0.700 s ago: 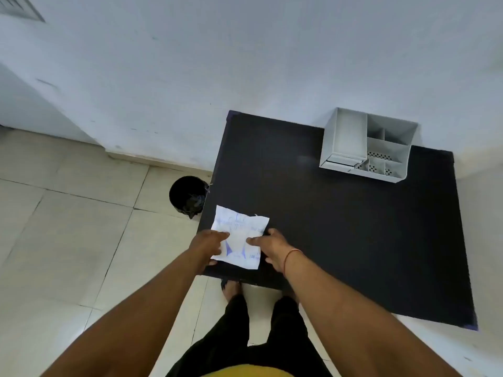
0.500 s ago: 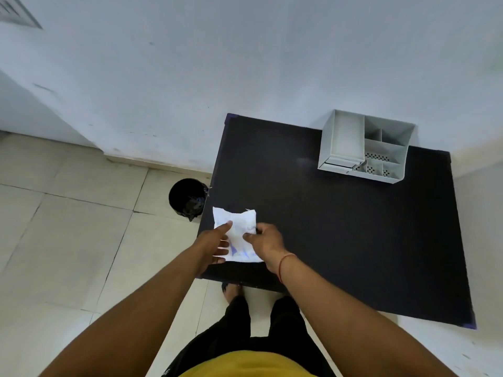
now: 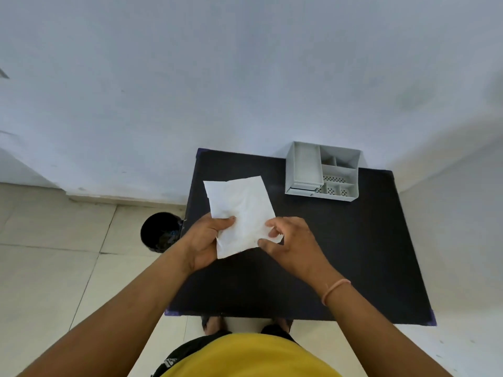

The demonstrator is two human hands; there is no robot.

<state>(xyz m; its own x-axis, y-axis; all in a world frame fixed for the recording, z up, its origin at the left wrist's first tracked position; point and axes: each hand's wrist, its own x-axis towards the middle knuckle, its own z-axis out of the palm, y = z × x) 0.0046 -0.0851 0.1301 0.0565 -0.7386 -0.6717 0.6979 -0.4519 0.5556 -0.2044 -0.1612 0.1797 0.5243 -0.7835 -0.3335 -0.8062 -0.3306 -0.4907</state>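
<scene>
A crumpled white sheet of paper (image 3: 241, 210) is held up above the black table (image 3: 353, 254), its blank side toward me. My left hand (image 3: 206, 240) grips its lower left edge, thumb on top and fingers underneath. My right hand (image 3: 291, 243) pinches the lower right corner between thumb and fingers. Both hands are over the near left part of the table.
A grey plastic desk organiser (image 3: 324, 171) with several compartments stands at the table's back edge by the white wall. A black waste bin (image 3: 160, 231) sits on the tiled floor left of the table. My feet show under the front edge.
The paper has been lifted off the table and turned over, so the printed blue side no longer faces me. Both hands went from pressing it flat to holding its lower edge.
</scene>
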